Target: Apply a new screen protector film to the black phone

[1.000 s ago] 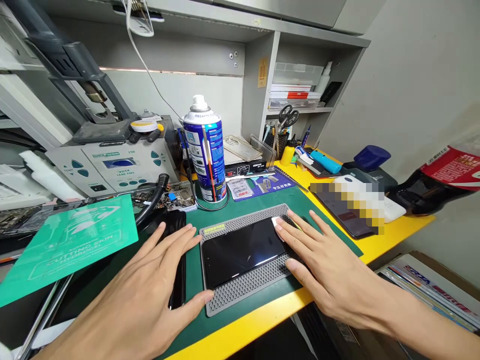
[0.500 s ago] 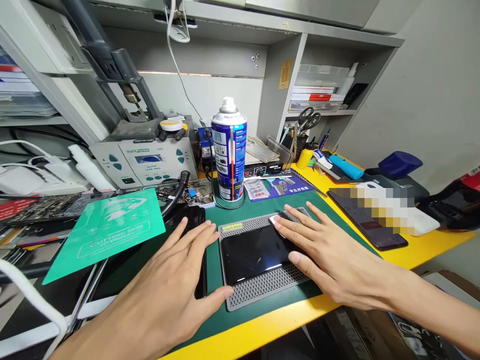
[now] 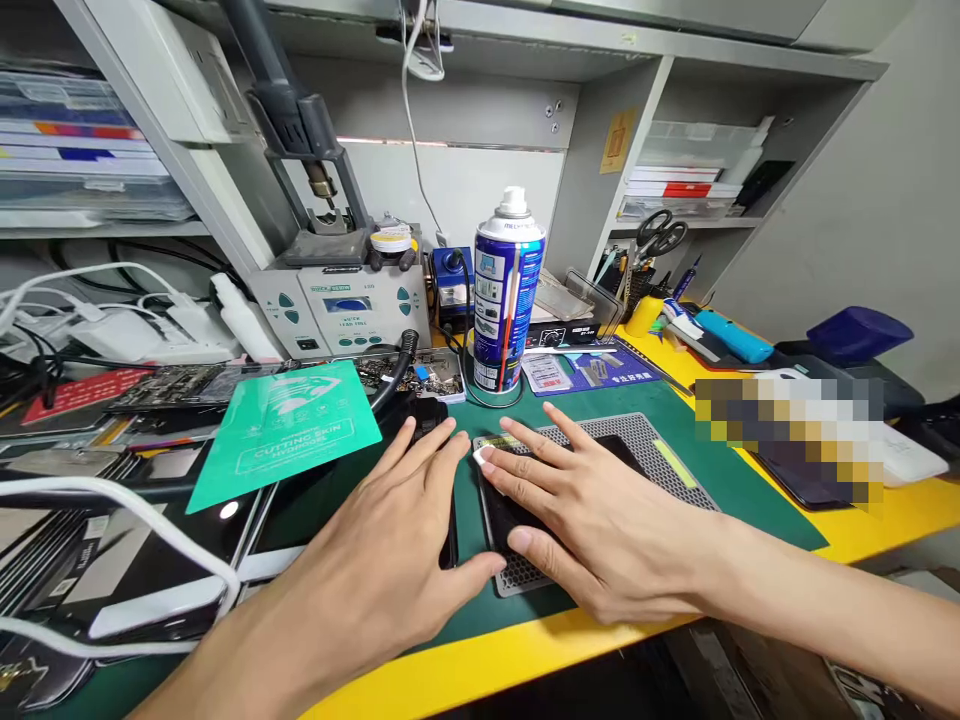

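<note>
The grey shelving [image 3: 525, 110] spans the far side, above a yellow table [image 3: 450, 668] covered in part by a green mat [image 3: 765, 520]. The grey hot-air station [image 3: 352, 310] stands far left. A clear box [image 3: 697, 145] sits in the right shelf bay, over flat white and red boxes [image 3: 667, 190]; its contents cannot be made out. Near the middle of the mat lies a grey honeycomb pad [image 3: 517, 577]. The blue spray can [image 3: 508, 305] stands upright beyond it, white cap on top. The left hand [image 3: 405, 520] is spread with nothing gripped, its thumb tip by the pad's left edge. The right hand [image 3: 592, 500] lies palm down, fingers extended and slightly parted, over the black phone [image 3: 504, 505], which rests on the pad. A shallow tray [image 3: 450, 398], left of the can, holds circuit boards [image 3: 431, 372]. Far right, a black mesh cup [image 3: 637, 303] holds scissors [image 3: 661, 235], handles up. Smallest, a white piece [image 3: 480, 454] sits beneath the right fingertips, at the phone's left end.
</note>
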Demonstrator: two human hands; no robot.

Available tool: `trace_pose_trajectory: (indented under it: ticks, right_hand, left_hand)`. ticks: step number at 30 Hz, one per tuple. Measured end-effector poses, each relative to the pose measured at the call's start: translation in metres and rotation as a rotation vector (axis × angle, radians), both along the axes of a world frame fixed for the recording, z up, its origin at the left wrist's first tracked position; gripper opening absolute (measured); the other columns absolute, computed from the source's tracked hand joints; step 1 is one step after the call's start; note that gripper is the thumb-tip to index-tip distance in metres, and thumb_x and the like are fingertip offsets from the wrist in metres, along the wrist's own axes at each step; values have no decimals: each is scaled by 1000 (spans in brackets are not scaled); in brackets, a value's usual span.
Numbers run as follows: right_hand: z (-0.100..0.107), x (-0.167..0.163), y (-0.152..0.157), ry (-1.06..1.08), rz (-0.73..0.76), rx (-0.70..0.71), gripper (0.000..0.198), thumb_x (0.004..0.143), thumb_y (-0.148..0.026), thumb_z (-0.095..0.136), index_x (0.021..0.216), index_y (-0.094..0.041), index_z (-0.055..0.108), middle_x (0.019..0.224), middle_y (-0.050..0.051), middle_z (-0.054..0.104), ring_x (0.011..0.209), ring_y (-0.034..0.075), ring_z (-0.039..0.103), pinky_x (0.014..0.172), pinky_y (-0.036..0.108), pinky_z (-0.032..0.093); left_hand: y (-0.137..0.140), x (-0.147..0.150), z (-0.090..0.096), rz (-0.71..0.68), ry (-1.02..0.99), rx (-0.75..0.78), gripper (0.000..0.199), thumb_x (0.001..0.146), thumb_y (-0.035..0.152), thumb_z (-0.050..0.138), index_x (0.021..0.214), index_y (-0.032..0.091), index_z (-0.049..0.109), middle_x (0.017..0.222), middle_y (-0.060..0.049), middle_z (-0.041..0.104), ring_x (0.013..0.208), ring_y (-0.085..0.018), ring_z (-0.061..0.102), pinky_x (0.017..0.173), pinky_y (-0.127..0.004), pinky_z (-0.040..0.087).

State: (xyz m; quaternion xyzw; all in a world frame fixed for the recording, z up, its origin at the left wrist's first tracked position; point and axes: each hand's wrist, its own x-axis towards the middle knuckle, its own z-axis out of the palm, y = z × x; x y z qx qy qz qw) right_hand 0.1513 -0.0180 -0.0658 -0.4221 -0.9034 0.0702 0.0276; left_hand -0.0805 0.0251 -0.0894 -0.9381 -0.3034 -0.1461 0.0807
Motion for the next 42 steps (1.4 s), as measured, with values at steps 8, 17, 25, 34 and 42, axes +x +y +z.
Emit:
trace_pose_trajectory:
  ticks: [8,17,25,34,42]
  right_hand:
    - [4,1,-5,-20,44,-23,58,109,-42,27,159,-14,34,165,4,33,157,29,11,128,56,-6]
    - [-9,-4,-56,-3,5,4,58,109,-40,28,161,-15,30,168,5,26,158,28,6,124,51,-19]
    - [-26,-3,-76,-26,-111,133,59,108,-36,29,160,-8,28,168,10,24,157,33,5,120,52,-26]
    - [-37,35,-95,-102,-264,356,62,101,-31,46,157,-7,35,165,11,32,155,37,16,124,58,-13]
    - [-43,70,-104,-201,-372,418,64,100,-28,48,158,-8,33,166,9,30,156,38,15,125,62,3]
  left_hand:
    - [-2,-3,1,10,-26,-71,85,83,61,66,140,1,49,147,-29,52,140,-41,47,112,-58,45]
    - [1,-5,-3,-9,-21,-33,81,87,63,60,142,5,46,149,-26,52,141,-39,47,112,-57,47]
    - [3,-5,-9,-40,-44,124,81,86,69,55,141,9,46,144,-24,58,133,-42,55,102,-59,56]
    - [7,-2,-16,-25,-34,145,82,85,73,52,141,13,47,143,-21,60,130,-44,57,92,-59,61]
    - [9,-8,-22,8,-8,120,86,82,74,55,147,18,43,148,-16,56,134,-43,53,92,-58,62]
